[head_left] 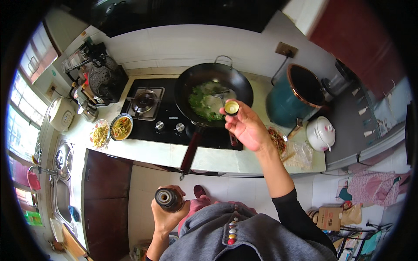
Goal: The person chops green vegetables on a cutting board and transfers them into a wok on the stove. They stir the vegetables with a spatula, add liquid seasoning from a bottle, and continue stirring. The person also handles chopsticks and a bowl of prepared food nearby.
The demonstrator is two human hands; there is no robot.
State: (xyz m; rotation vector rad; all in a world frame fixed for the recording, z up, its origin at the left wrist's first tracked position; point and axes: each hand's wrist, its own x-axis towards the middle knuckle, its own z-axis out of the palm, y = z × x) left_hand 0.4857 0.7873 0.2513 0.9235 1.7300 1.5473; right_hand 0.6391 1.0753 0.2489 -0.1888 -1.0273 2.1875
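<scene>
My left hand (168, 212) grips a dark bottle (166, 199) with its open mouth facing up, below the counter's front edge. My right hand (246, 129) is raised over the wok's right front side and holds a small round bottle cap (232, 107), its yellowish inside facing up. The black wok (240, 83) sits on the gas hob with its long dark handle toward me. In it lie chopped greens (199, 98) in pale, cloudy liquid, with a metal utensil (222, 93) partly hidden behind my hand.
Left of the hob are two dishes of food (121, 127), a rice cooker (61, 114) and a sink (62, 195). At right stand a teal pot (284, 101), a bowl of chopped peppers (277, 140), a knife (295, 128) and a white lidded pot (321, 133).
</scene>
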